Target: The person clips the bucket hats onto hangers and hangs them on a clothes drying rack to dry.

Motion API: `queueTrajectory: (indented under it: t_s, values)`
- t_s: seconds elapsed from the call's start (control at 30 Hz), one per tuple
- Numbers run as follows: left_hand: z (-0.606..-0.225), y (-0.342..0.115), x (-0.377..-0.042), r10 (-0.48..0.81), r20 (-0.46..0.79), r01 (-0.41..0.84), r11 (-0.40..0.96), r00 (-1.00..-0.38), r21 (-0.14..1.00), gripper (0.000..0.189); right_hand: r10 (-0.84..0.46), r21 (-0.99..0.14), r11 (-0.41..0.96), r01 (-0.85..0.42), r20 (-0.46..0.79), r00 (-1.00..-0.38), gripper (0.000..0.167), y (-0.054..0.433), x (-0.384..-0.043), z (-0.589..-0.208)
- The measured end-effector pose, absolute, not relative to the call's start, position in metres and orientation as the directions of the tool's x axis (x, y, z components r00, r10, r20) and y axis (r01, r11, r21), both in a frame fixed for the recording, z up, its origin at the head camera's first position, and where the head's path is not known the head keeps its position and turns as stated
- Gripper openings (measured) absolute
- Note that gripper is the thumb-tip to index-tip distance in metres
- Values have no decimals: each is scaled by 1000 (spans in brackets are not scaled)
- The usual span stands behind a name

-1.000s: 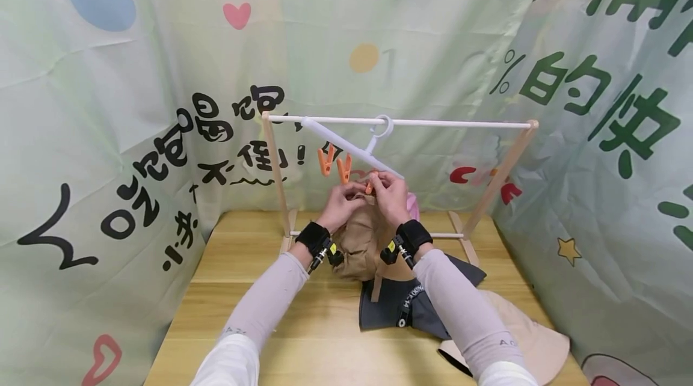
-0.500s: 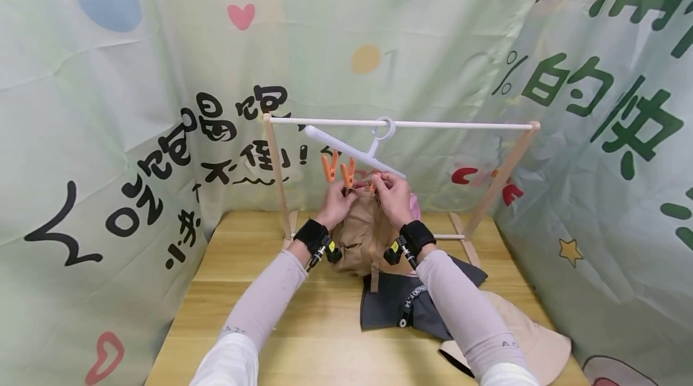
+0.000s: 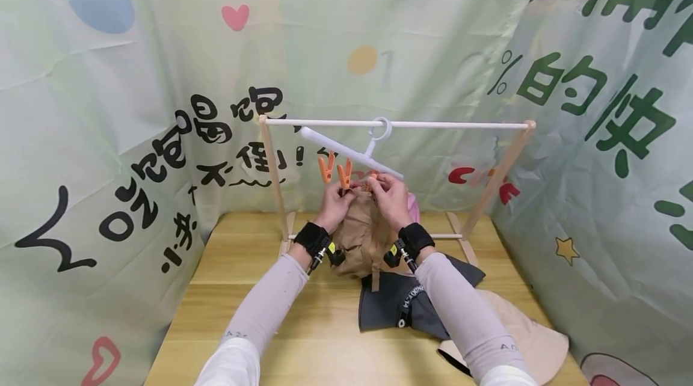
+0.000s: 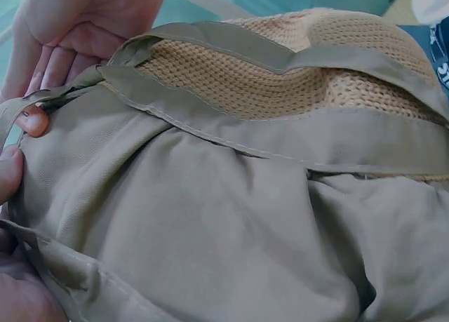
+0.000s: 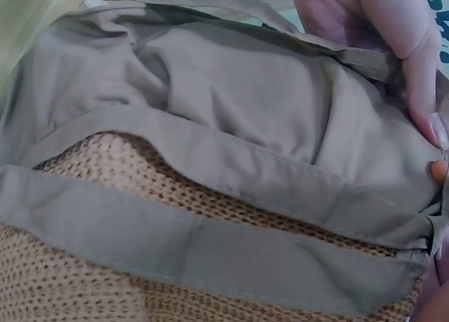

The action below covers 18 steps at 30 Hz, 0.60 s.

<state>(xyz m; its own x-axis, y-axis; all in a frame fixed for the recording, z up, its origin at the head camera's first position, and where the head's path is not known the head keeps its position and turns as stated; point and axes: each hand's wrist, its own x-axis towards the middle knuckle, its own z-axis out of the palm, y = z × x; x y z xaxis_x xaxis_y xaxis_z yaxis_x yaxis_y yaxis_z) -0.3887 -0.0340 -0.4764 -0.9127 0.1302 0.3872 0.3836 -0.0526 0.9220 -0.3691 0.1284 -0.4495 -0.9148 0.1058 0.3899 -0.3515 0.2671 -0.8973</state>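
a person's left hand point(image 3: 335, 204) gripping the edge of a brown cloth point(image 3: 354, 235), right hand point(image 3: 393, 198) pinching an orange clip point(image 3: 373, 176) at the cloth's top, just below a tilted white hanger point(image 3: 346, 150) on a rack point(image 3: 460, 125), dark cap point(image 3: 384, 302) nearby

Rack point(image 3: 499, 180) at back of counter point(image 3: 314, 326) w/ hanger point(image 3: 346, 151) on bar point(image 3: 449, 125), clips point(image 3: 327, 175) under hanger's L half; cloth item point(image 3: 354, 235) below, cap point(image 3: 384, 302) front-R, sun hat point(image 3: 541, 338) further R.
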Motion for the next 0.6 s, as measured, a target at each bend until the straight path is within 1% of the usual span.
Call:
queueTrajectory:
  t_s: [0.17, 0.27, 0.47, 0.6]
  values:
    - [-476, -34, -392, 118, 377, 372, -69, -919, 926, 20, 88, -891, 265, -369, 403, -911, 32, 129, -369, -450]
    - [-476, -35, -396, 128, 364, 361, -48, -923, 931, 21, 78, -879, 282, -385, 421, -904, 33, 129, -369, -449]
    - [-472, -36, -402, 173, 327, 337, 32, -929, 941, 20, 82, -842, 378, -385, 444, -892, 32, 129, -369, -445]
    - [-471, -38, -405, 242, 321, 341, 45, -916, 939, 28, 96, -807, 452, -381, 468, -878, 31, 128, -369, -445]
